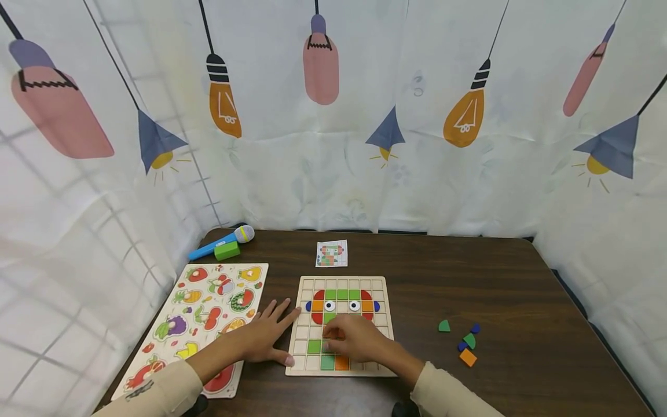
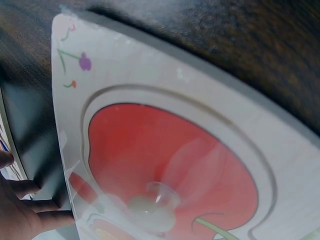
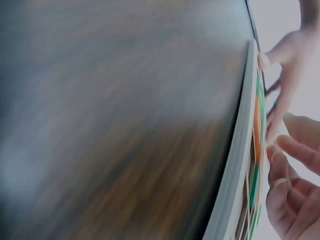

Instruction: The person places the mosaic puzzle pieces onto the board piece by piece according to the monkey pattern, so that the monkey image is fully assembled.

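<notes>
A square wooden grid board lies on the table with coloured tiles forming a figure: red rounded corners, orange and green squares, blue half-rounds and two eye tiles. My left hand is spread with straight fingers beside the board's left side, its thumb and fingertips at the edge. Over the lower middle of the board is my right hand, fingers bent down and thumb low near a green square tile. The right wrist view shows those bent fingers close to the board's surface; whether they pinch a tile is hidden.
Loose green, blue and orange pieces lie to the right. A small picture card sits behind the board. At left is a fruit puzzle board, with a blue toy microphone and a green block beyond it.
</notes>
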